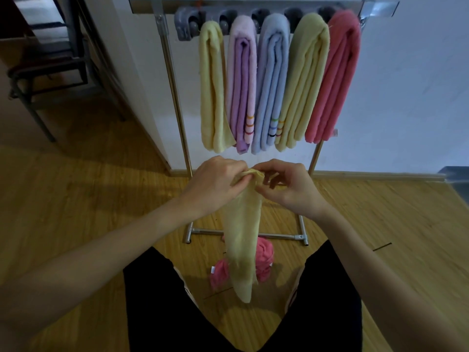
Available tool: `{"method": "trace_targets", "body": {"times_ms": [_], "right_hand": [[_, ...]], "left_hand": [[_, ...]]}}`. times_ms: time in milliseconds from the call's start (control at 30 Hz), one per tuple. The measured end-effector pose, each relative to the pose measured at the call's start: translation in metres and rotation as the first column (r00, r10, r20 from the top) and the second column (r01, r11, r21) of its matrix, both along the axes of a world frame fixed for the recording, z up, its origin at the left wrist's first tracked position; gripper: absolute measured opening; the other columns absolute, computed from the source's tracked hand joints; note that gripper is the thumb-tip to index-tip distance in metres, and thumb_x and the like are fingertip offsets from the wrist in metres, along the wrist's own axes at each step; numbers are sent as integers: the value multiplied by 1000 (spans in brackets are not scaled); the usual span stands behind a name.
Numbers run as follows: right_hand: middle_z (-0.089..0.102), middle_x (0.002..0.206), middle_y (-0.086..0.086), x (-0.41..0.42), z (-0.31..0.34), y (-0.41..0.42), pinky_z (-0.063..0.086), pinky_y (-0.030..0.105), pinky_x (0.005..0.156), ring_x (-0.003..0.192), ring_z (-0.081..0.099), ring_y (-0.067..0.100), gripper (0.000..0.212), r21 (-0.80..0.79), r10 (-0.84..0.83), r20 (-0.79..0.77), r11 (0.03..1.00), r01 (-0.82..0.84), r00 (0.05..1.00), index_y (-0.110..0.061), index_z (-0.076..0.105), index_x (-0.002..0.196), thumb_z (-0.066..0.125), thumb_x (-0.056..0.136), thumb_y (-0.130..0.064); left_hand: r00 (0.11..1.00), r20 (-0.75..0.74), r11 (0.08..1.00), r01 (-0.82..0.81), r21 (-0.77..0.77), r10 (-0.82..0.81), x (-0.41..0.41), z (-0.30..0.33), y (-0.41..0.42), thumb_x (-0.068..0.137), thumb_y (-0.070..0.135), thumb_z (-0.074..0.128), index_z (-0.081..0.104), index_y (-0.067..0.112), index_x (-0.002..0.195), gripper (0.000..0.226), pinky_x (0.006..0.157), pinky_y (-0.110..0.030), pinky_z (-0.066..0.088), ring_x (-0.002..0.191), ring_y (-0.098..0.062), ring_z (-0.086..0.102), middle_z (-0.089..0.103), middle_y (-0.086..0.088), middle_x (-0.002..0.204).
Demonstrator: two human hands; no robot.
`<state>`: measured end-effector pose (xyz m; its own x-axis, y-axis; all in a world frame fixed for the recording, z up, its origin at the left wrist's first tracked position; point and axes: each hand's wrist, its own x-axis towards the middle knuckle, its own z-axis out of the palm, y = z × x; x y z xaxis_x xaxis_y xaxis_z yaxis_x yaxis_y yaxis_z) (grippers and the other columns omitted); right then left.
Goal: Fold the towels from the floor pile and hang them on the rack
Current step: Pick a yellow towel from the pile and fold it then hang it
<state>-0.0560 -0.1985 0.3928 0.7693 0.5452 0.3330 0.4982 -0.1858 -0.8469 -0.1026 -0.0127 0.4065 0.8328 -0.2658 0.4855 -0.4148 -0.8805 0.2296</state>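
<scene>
At the centre of the frame both hands meet at the top edge of a pale yellow towel [242,240]. The left hand [215,182] has its fingers curled over the upper edge and pinches it, while the right hand [286,186] pinches the same edge just beside it with thumb and forefinger, its other fingers loosely bent. Held this high, the towel hangs straight down in a narrow strip between the person's legs, so its own weight pulls it flat; that looks like the reason for the grip, to find and match the corners before folding.

Behind the hanging strip, on the wooden floor [76,199] in the lower middle of the frame, lies a crumpled pink towel [265,260], apparently all that is left of the pile.

In the upper middle stands the metal rack [175,97], against a white wall. Five folded towels hang side by side from its top, touching each other: yellow [212,97], purple [241,92], blue [270,87], another yellow [302,85] and pink [335,82]. Each hangs as a long narrow fold, which keeps them compact. The task seems well along, with this towel and the pink one still to fold and hang.
</scene>
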Motion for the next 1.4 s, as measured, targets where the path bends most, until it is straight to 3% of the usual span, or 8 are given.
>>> {"method": "trace_targets", "body": {"times_ms": [267, 400, 533, 700, 867, 1100, 1267, 1400], "right_hand": [[71, 96, 4, 17, 18, 7, 53, 31, 85, 92, 66, 17, 19, 117, -121, 123, 987, 107, 985, -8, 69, 101, 66, 84, 0], [70, 92, 8, 20, 27, 18, 57, 30, 78, 85, 69, 19, 17, 194, -139, 48, 973, 127, 989, -1, 67, 100, 62, 85, 6], [70, 93, 7, 20, 17, 22, 58, 40, 80, 89, 68, 22, 20, 199, -175, -26, 964, 176, 984, -9, 68, 98, 64, 83, 4], [70, 93, 7, 14, 11, 24, 58, 47, 78, 92, 67, 27, 20, 213, -182, -108, 956, 201, 977, -12, 69, 96, 64, 82, 2], [70, 83, 2, 8, 24, 23, 58, 34, 72, 77, 68, 14, 22, 306, -193, -248, 914, 266, 949, -12, 68, 92, 61, 84, 6], [66, 84, 6, 22, 28, -4, 58, 34, 71, 84, 66, 24, 18, 434, -360, -461, 706, 560, 811, -9, 70, 92, 61, 84, 4], [65, 90, 8, 31, -20, -35, 58, 33, 74, 90, 66, 24, 19, 305, -511, -629, 531, 790, 586, -3, 63, 99, 55, 84, 5], [57, 90, 6, 22, -74, -43, 54, 27, 60, 84, 60, 22, 19, 105, -609, -662, 503, 858, 438, -6, 54, 100, 52, 84, 5]], "left_hand": [[969, 224, 991, 83, 104, -104, 8, 30, 12, 89, 33, 58, 70, 12, 92, 25, 82, -24, 34, 76, -16, 60, 71, -1, 84], [946, 322, 995, 5, -99, 27, 4, 21, 17, 84, 31, 68, 60, 8, 115, 39, 92, -25, 39, 102, -16, 53, 59, -8, 108], [986, 19, 897, -144, -418, 167, -15, -29, 20, 65, 36, 82, 36, 12, 137, 89, 98, -12, 36, 113, -4, 42, 41, 2, 125], [834, -547, 700, -350, -623, -70, -8, -109, 34, 64, 24, 86, 56, 23, 120, 64, 93, -37, 51, 103, -13, 61, 62, 3, 111], [701, -698, 643, -469, -605, -145, 11, -147, 26, 73, 17, 81, 68, 13, 104, 34, 92, -37, 53, 98, -18, 66, 70, -4, 105], [497, -838, 681, -536, -499, -223, 15, -190, 16, 87, 29, 67, 64, 11, 119, 36, 95, -32, 49, 107, -17, 61, 67, -3, 116], [568, -789, 498, -627, -599, -233, 7, -190, 23, 90, 21, 63, 63, 8, 117, 30, 89, -35, 50, 106, -23, 62, 68, -4, 110], [659, -720, 566, -516, -643, -218, 7, -154, 32, 88, 24, 65, 66, 18, 98, 12, 77, -24, 48, 95, -17, 63, 68, 2, 96]]}}
